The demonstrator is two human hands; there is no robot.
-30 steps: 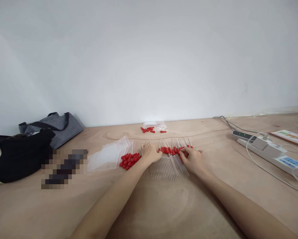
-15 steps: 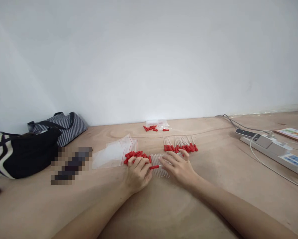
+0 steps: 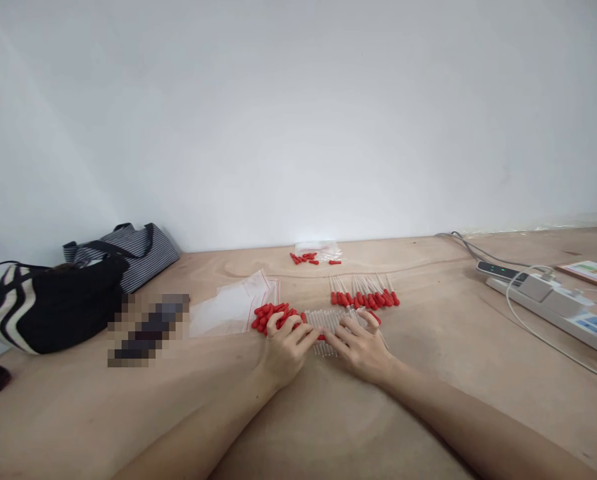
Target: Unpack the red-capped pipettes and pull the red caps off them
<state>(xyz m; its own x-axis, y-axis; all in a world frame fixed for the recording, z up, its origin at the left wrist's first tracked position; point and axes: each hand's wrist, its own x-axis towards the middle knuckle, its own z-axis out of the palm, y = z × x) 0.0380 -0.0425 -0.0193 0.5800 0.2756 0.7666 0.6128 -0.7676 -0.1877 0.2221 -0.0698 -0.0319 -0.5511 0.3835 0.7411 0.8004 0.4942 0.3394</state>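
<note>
My left hand (image 3: 288, 347) is closed in a pinch on a red rubber dropper bulb (image 3: 321, 338), just above a row of clear glass dropper tubes (image 3: 323, 320). My right hand (image 3: 361, 343) is pinched against the other side of that bulb, on a glass tube mostly hidden by the fingers. Another red bulb (image 3: 377, 319) shows by the right hand's raised fingers; how it is held I cannot tell. A heap of loose red bulbs (image 3: 268, 312) lies beside my left hand. Beyond my right hand lie several droppers with bulbs fitted (image 3: 363, 298).
Clear zip bags (image 3: 223, 310) lie left of the heap. Farther back sit more red bulbs (image 3: 306, 257) and tubes by a bag. At left are a black bag (image 3: 73, 307), a striped bag (image 3: 148, 253) and a blurred dark object (image 3: 151, 330). A power strip (image 3: 553, 313) with cables stands right.
My hands have come together, so the bulb in the left hand now meets the right fingertips. The tube that showed between them is now covered. The view has shifted slightly.
</note>
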